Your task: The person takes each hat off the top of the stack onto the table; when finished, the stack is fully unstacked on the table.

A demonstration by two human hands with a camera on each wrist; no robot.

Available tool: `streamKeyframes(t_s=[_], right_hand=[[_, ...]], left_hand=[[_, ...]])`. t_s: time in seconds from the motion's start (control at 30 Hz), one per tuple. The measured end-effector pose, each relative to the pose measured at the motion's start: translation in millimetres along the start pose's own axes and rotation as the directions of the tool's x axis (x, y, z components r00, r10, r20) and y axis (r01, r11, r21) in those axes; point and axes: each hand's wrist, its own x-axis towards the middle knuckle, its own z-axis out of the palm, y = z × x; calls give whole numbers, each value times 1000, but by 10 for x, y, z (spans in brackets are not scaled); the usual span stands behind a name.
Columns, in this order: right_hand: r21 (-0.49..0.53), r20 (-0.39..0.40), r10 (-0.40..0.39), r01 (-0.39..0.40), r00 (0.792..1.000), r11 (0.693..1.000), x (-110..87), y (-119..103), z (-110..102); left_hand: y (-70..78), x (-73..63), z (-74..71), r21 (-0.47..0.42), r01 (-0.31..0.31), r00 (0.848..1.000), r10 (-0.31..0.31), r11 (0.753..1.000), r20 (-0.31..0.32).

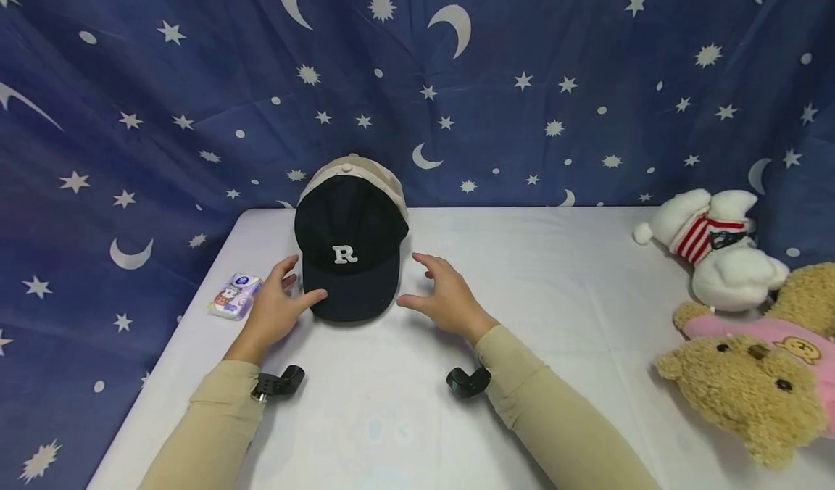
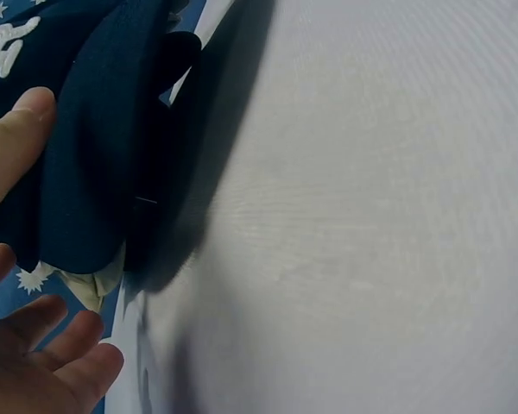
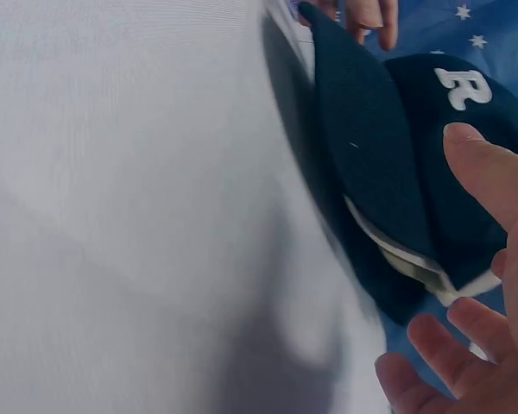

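Observation:
A black baseball cap (image 1: 342, 218) with a white letter R faces me at the far left of the table, its brim toward me. Behind and above its crown shows a beige cap (image 1: 355, 164), mostly hidden by the black one. My left hand (image 1: 277, 305) is at the brim's left side, thumb overlapping the brim and fingers spread loosely. On the other side, my right hand (image 1: 450, 301) is held a little away from the brim, thumb and fingers apart with nothing between them. In the right wrist view, beige fabric shows beneath the black cap (image 3: 375, 147).
A small purple tissue pack (image 1: 236, 296) lies just left of my left hand. To the right are a white plush toy (image 1: 737, 280) in a red-striped top and a tan teddy bear (image 1: 744, 385) in pink. A starry blue curtain (image 1: 509, 135) hangs behind the white table (image 1: 522, 272).

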Motion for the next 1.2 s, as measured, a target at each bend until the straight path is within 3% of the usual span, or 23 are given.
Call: streamKeyframes(t_s=[0.33,0.67,1.2], right_hand=[[29,71,9,-11,997,1000,146,-15,227],[28,63,-31,29,998,999,202,-32,341],[69,41,-50,47,998,996,119,-126,344]], left_hand=[[-46,66,85,-62,-24,1000,24,998,4],[-58,90,139,-96,-28,999,24,995,-37],[80,6,113,-29,-33,994,29,999,-107]])
